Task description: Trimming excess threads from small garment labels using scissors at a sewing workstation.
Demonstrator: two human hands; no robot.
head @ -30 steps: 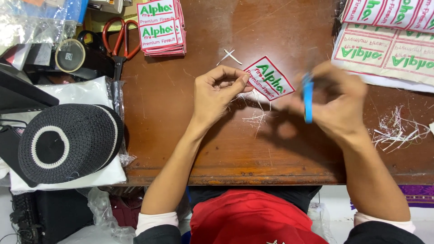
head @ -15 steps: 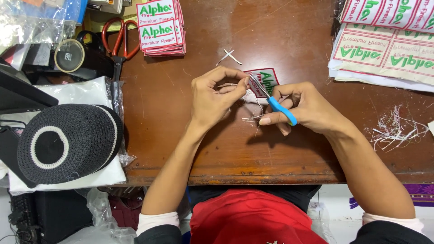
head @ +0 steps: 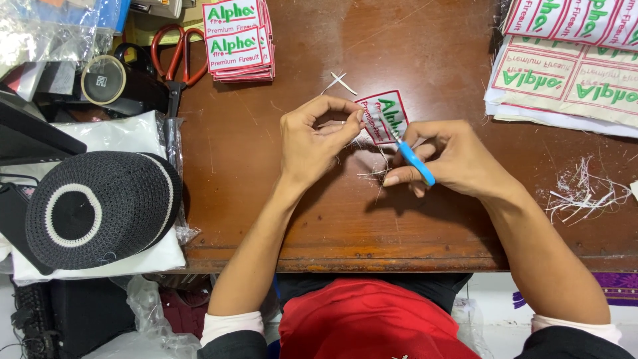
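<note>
Embroidered patch [head: 389,114], red-edged, pinched in left hand [head: 312,143] grip; right hand [head: 452,159] grip pinching blue-handled snips [head: 412,156].

A dark brown wooden table [head: 266,199] fills most of the frame, its surface scuffed and its near edge worn pale along the lower middle. Light falls evenly from above, leaving a soft sheen at the upper centre of the wood. Below the table edge, at lower right, a strip of pale floor [head: 492,292] shows beside a purple patterned cloth [head: 621,287].
</note>
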